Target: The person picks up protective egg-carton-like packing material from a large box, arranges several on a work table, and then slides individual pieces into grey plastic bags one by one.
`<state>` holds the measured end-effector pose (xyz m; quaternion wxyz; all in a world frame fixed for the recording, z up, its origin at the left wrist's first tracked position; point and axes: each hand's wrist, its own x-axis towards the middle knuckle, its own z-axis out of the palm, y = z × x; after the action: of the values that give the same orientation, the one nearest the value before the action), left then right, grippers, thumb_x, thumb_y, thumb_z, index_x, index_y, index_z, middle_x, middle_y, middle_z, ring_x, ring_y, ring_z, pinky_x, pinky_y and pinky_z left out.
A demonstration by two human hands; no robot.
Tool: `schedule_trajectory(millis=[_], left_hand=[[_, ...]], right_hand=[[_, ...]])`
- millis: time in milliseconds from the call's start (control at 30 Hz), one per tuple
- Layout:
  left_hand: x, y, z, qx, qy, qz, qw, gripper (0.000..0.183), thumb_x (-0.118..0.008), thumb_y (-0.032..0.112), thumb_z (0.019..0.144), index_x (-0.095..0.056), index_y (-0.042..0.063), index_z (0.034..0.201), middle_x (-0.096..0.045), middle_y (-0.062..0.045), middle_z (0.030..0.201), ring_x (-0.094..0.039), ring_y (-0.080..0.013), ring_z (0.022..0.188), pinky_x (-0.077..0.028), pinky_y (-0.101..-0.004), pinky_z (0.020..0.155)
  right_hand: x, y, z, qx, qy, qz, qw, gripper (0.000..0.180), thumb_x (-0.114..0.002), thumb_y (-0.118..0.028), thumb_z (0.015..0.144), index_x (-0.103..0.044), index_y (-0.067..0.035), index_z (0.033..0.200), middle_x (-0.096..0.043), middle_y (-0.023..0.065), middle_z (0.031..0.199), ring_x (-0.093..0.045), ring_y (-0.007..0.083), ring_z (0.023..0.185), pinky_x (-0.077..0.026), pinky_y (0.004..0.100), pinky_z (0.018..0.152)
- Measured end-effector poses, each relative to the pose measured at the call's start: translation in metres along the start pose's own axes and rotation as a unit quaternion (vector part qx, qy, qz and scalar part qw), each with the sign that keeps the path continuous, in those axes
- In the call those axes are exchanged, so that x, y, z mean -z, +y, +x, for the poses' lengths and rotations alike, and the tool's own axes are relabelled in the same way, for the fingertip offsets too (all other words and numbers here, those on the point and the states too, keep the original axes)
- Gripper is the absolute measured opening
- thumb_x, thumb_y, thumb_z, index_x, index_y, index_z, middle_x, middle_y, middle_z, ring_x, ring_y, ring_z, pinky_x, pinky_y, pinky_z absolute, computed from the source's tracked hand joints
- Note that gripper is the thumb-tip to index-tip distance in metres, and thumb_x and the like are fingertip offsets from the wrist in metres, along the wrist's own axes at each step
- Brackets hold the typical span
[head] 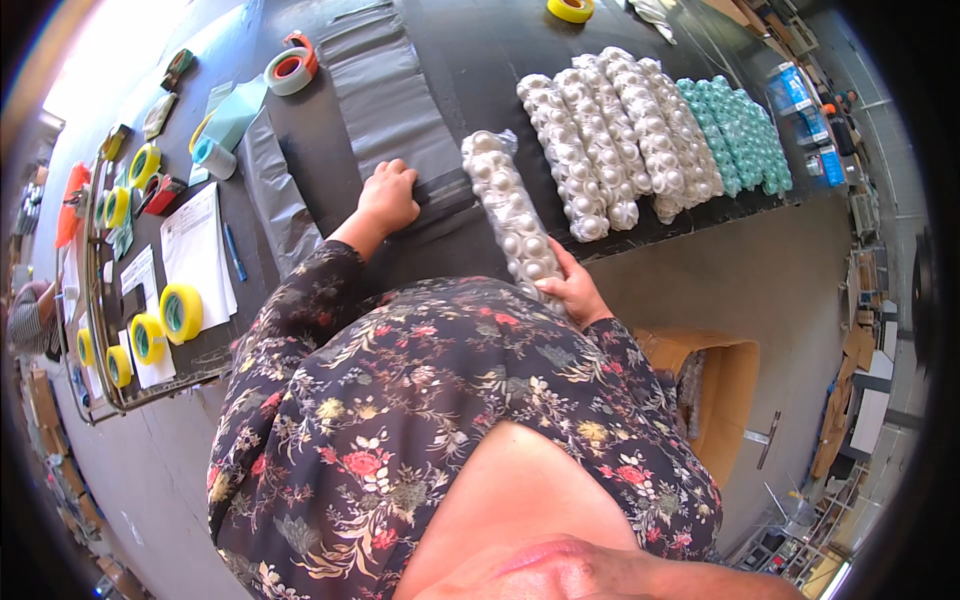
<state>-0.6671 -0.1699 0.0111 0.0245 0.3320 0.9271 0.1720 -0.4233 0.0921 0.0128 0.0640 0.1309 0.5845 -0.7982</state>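
My right hand (pixel 574 285) grips the near end of a long clear-wrapped pack of pearly white balls (pixel 510 210), which slants away from my body over the table edge. My left hand (pixel 388 196) rests with bent fingers on a flat grey plastic bag (pixel 386 90) spread on the black table; whether it pinches the film, I cannot tell. Several similar white packs (pixel 600 150) lie side by side at the right, beside turquoise packs (pixel 735 135). Another grey plastic piece (pixel 276 195) lies to the left of my left arm.
Yellow tape rolls (pixel 181 313), papers (pixel 199 255), a blue pen (pixel 235 253), a spool (pixel 214 159) and a red tape dispenser (pixel 161 193) lie at the left. A clear tape roll (pixel 291 71) sits farther back. An open cardboard box (pixel 731 397) stands on the floor at the right. Another person (pixel 30 319) is at far left.
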Motion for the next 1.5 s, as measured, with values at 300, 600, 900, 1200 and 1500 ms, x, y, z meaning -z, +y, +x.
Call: schedule_trajectory(millis=[300,600,900,1200,1500], left_hand=[[-0.024,-0.027,0.021,0.004,0.025,0.033,0.999,0.011,-0.061,0.01,0.08,-0.066,0.008,0.088,-0.062,-0.01,0.102,-0.06,-0.026,0.1,-0.052,-0.0385,0.086],[-0.021,-0.063,0.045,0.18,0.005,-0.405,0.897,0.024,-0.071,0.025,0.084,-0.073,0.004,0.096,-0.071,-0.004,0.084,-0.062,-0.011,0.074,-0.05,-0.0273,0.071],[-0.001,-0.043,0.025,0.022,0.107,-0.197,0.974,0.024,-0.062,0.027,0.087,-0.07,0.008,0.101,-0.068,-0.011,0.099,-0.065,-0.0265,0.095,-0.049,-0.0337,0.084],[-0.001,-0.015,0.031,-0.137,0.271,0.053,0.951,0.015,-0.059,0.015,0.091,-0.069,0.004,0.094,-0.065,-0.01,0.094,-0.06,-0.0286,0.09,-0.048,-0.0383,0.083],[-0.042,-0.054,0.017,0.151,0.197,-0.343,0.906,0.047,-0.069,0.015,0.071,-0.056,-0.01,0.109,-0.062,-0.022,0.106,-0.059,-0.0283,0.096,-0.046,-0.0415,0.088]], right_hand=[[-0.026,-0.02,-0.009,-0.003,-0.056,-0.089,0.994,0.085,-0.073,-0.002,0.074,-0.033,-0.009,0.149,-0.052,0.0069,0.136,-0.051,0.0158,0.121,-0.039,0.031,0.104],[-0.012,-0.042,0.014,-0.114,-0.178,-0.039,0.977,0.085,-0.07,-0.011,0.07,-0.033,0.0,0.146,-0.054,0.0087,0.132,-0.052,0.0169,0.119,-0.038,0.0296,0.104],[0.035,0.023,0.043,-0.173,-0.245,0.35,0.888,0.047,-0.058,-0.014,0.083,-0.052,0.004,0.126,-0.065,0.0158,0.114,-0.066,0.0242,0.101,-0.052,0.0381,0.09],[-0.015,0.034,0.061,-0.11,-0.159,0.256,0.947,0.027,-0.057,-0.008,0.088,-0.063,0.005,0.111,-0.07,0.0113,0.101,-0.068,0.0165,0.086,-0.055,0.0296,0.077],[-0.03,0.039,0.052,-0.153,-0.241,0.429,0.857,0.03,-0.048,-0.013,0.091,-0.062,0.007,0.109,-0.07,0.0161,0.099,-0.069,0.0234,0.084,-0.055,0.0368,0.079]])
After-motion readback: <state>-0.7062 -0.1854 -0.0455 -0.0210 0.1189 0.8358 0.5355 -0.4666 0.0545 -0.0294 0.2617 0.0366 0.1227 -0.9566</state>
